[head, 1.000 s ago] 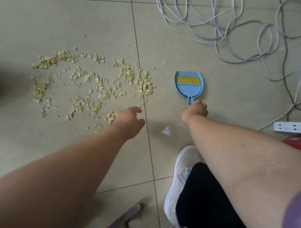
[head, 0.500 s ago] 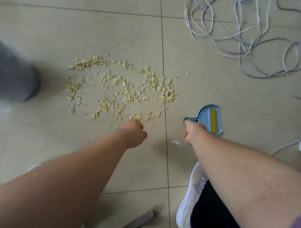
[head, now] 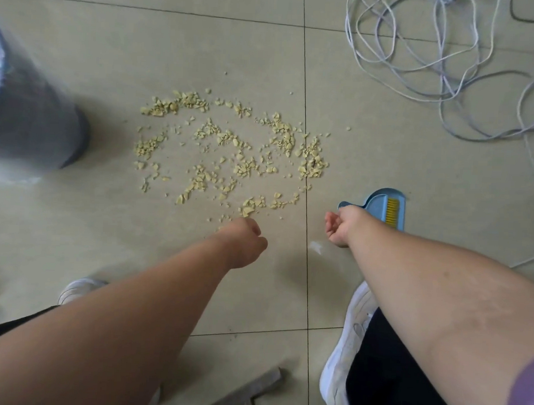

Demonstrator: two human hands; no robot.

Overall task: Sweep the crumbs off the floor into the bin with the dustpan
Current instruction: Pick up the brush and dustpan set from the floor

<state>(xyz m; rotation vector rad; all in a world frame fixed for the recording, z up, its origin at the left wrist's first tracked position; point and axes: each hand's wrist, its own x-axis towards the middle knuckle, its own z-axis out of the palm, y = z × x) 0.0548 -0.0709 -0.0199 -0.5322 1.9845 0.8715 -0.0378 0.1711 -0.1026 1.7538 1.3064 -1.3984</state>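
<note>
Pale yellow crumbs point(head: 231, 152) lie scattered in a rough ring on the beige tiled floor. A small blue dustpan point(head: 380, 207) with a yellow-bristled brush clipped inside lies just right of them, its handle pointing left. My right hand point(head: 339, 227) is curled around that handle, whose tip shows above my fingers. My left hand point(head: 246, 244) is a closed fist with nothing seen in it, hovering at the near edge of the crumbs. The dark bin point(head: 29, 118) with a plastic liner stands blurred at the left edge.
A tangle of grey cables point(head: 446, 63) covers the floor at the upper right. My white shoes point(head: 345, 341) point(head: 78, 289) stand close below my arms. A small white scrap point(head: 315, 248) lies between my hands. A grey bar point(head: 247, 389) pokes in at the bottom.
My right hand has swung the dustpan round, from mouth pointing away to lying sideways with its handle to the left. The view shifted left, bringing the bin into sight.
</note>
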